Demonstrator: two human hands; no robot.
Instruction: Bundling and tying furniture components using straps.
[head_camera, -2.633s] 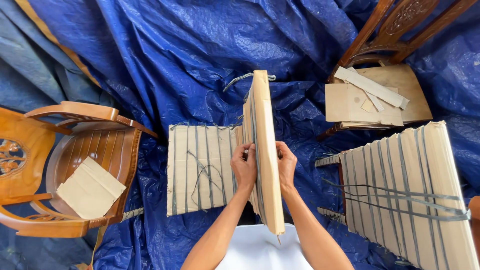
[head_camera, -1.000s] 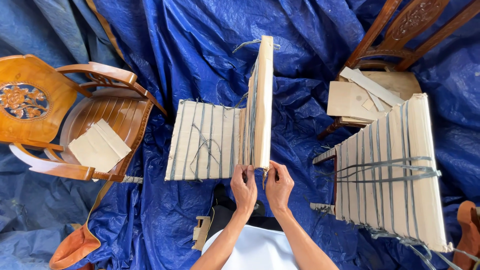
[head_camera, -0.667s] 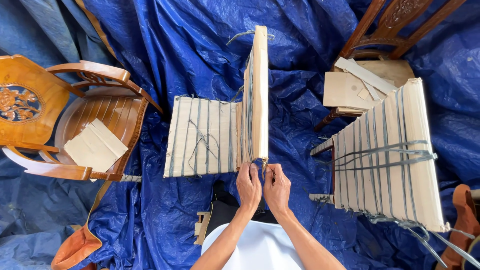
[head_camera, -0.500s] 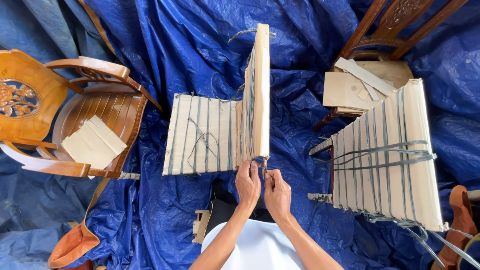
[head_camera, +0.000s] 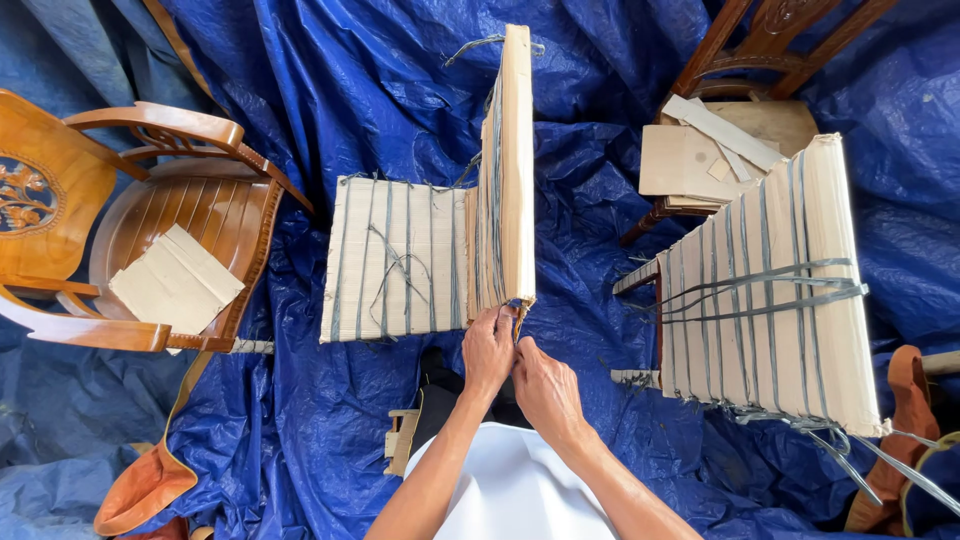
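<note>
A bundle of tan cardboard sheets (head_camera: 517, 170) stands on edge on the blue tarp (head_camera: 330, 90), wrapped with grey strapping. It leans against a flat strapped stack of the same sheets (head_camera: 395, 260) on its left. My left hand (head_camera: 488, 350) and my right hand (head_camera: 545, 385) meet at the bundle's near end. The fingers of both pinch the grey strap (head_camera: 514, 312) at the bundle's lower corner. A loose strap end curls at the far top of the bundle.
A larger strapped stack (head_camera: 770, 290) rests on a support at the right. A wooden armchair (head_camera: 150, 130) at the left holds cardboard pieces (head_camera: 175, 282). Another chair (head_camera: 745, 40) at the top right carries cardboard scraps. An orange bag (head_camera: 145, 490) lies at the bottom left.
My hands left the bundle's sides and came down to its near end, where they pinch the strap. The bundle now stands more upright. In the last second little has shifted.
</note>
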